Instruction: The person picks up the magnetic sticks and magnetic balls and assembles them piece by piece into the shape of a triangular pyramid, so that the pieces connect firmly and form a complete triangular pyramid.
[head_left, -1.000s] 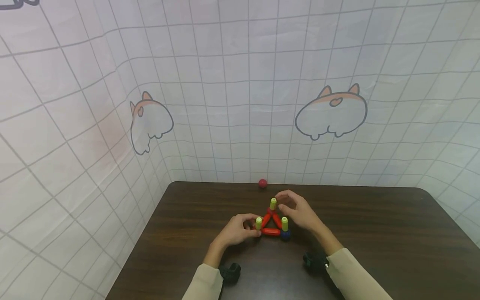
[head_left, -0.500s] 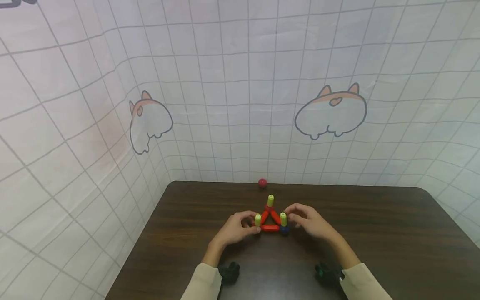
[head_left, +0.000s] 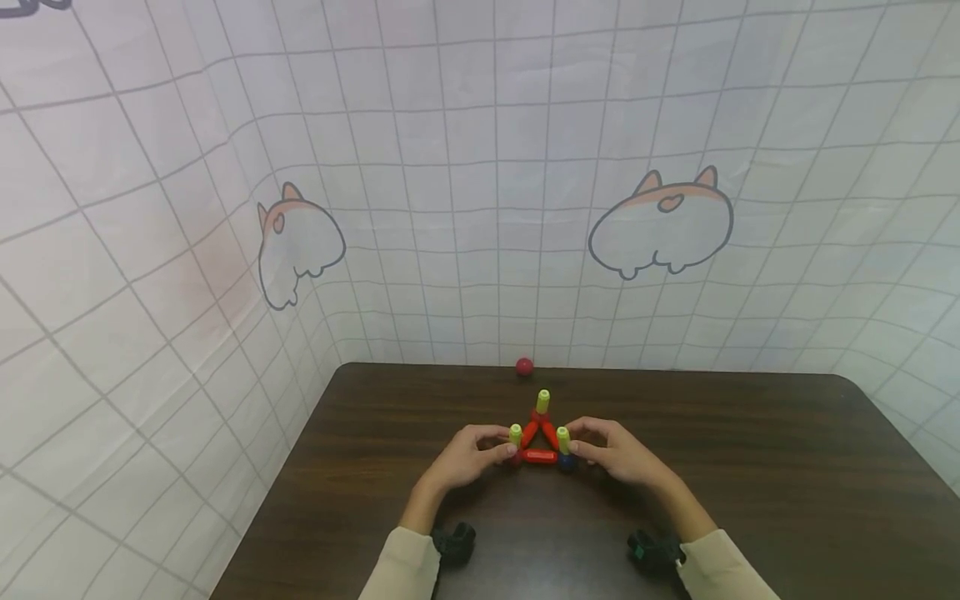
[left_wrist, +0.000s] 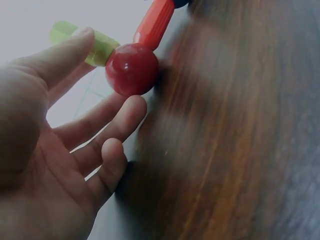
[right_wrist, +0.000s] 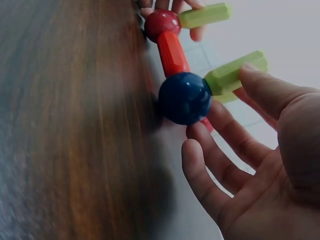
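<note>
Three red rods, one being the front rod (head_left: 540,457), form a triangle on the table, joined by balls at the corners. From each corner a yellow-green rod stands up. My left hand (head_left: 463,457) pinches the left green rod (left_wrist: 104,51) between thumb and index finger, just above a red ball (left_wrist: 132,70); its other fingers are loosely bent below. My right hand (head_left: 624,452) pinches the right green rod (right_wrist: 224,81) above the blue ball (right_wrist: 185,99). The far green rod (head_left: 543,402) rises from the far red ball (head_left: 540,416), with neither hand on it.
A loose red ball (head_left: 524,367) lies at the back edge of the dark wooden table (head_left: 750,467). Behind stands a white grid-patterned curtain (head_left: 465,208). A dark device (head_left: 454,543) is worn on the left wrist, another device (head_left: 652,552) on the right.
My right hand has come from beside the far green rod to the right one and now pinches it. My left thumb has risen onto the left rod. The triangle has shifted slightly away.
</note>
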